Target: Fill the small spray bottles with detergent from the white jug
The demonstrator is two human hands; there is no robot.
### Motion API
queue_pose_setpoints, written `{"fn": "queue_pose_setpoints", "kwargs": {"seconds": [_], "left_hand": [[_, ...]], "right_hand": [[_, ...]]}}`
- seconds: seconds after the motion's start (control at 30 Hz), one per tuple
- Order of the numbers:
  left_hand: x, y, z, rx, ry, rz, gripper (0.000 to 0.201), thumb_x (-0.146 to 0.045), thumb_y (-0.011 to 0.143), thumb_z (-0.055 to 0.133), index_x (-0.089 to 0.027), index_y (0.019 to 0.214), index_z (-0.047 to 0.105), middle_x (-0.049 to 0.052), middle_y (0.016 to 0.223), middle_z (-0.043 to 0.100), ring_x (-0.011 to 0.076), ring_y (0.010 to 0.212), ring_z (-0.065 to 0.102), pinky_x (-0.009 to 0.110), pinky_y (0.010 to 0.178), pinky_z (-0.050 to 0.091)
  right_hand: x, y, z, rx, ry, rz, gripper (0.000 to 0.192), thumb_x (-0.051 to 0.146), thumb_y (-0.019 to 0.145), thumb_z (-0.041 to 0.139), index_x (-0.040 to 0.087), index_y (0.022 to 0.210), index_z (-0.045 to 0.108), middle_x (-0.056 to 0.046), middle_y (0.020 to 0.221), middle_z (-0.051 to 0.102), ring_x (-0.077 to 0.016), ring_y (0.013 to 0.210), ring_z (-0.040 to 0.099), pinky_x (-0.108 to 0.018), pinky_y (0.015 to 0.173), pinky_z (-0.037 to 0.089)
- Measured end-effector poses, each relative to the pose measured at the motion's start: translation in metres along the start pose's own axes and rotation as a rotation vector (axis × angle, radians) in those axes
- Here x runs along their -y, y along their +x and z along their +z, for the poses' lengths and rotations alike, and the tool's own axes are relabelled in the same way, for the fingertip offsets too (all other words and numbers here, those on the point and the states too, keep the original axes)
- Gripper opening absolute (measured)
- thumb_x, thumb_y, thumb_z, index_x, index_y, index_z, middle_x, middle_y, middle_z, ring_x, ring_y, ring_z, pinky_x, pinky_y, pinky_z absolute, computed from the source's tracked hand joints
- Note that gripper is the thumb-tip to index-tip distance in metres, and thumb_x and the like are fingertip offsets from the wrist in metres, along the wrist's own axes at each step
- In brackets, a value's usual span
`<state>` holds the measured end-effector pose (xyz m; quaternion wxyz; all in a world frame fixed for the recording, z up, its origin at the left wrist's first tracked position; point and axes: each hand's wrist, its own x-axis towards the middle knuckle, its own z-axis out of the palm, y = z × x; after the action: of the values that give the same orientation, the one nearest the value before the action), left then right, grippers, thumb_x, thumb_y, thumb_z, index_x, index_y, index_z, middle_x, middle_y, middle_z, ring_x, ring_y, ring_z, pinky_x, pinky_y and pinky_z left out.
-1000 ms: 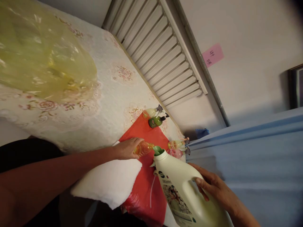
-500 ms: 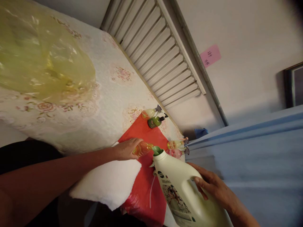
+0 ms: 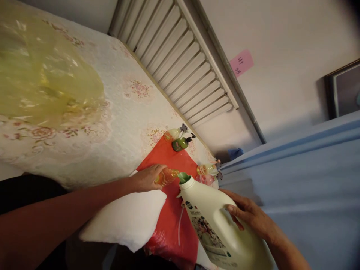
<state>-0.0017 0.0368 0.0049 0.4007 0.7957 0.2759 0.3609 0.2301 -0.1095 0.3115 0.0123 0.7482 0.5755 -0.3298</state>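
In my left hand (image 3: 149,179) is a small clear bottle with amber liquid (image 3: 167,177), its neck pointing right. My right hand (image 3: 249,213) grips the handle of a large pale-green detergent jug (image 3: 222,221) with a printed label. The jug is tilted so that its green-lined mouth comes right up to the bottle's neck; whether they touch I cannot tell. Both are over a red plastic sheet (image 3: 180,159). Under my left forearm lies a white cloth (image 3: 126,219). A white spray head with a thin tube (image 3: 180,225) lies on the red sheet, partly hidden by the jug.
A green pump bottle (image 3: 180,144) and a spray bottle (image 3: 173,134) stand at the sheet's far edge. A yellow spray bottle (image 3: 205,169) and a pink one (image 3: 205,180) stand behind the jug. A yellow plastic bag (image 3: 56,82) lies left on the flowered tablecloth (image 3: 118,112).
The view has shifted slightly, so the whole scene sits a little further left. Both hands keep their hold, with bottle and jug mouth still together.
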Motion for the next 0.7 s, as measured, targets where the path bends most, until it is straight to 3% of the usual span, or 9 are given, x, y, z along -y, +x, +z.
{"fn": "queue_pose_setpoints", "kwargs": {"seconds": [0.7], "left_hand": [[-0.0025, 0.0005, -0.0019, 0.026, 0.008, -0.006, 0.065, -0.040, 0.081, 0.069, -0.025, 0.137, 0.040, 0.009, 0.136, 0.055, 0.0287, 0.131, 0.051, 0.040, 0.109, 0.041]], "right_hand": [[0.0035, -0.0011, -0.0012, -0.009, -0.010, 0.022, 0.074, 0.059, 0.090, 0.055, 0.017, 0.150, 0.046, 0.000, 0.069, 0.062, -0.0118, 0.049, 0.044, -0.026, 0.050, 0.036]]}}
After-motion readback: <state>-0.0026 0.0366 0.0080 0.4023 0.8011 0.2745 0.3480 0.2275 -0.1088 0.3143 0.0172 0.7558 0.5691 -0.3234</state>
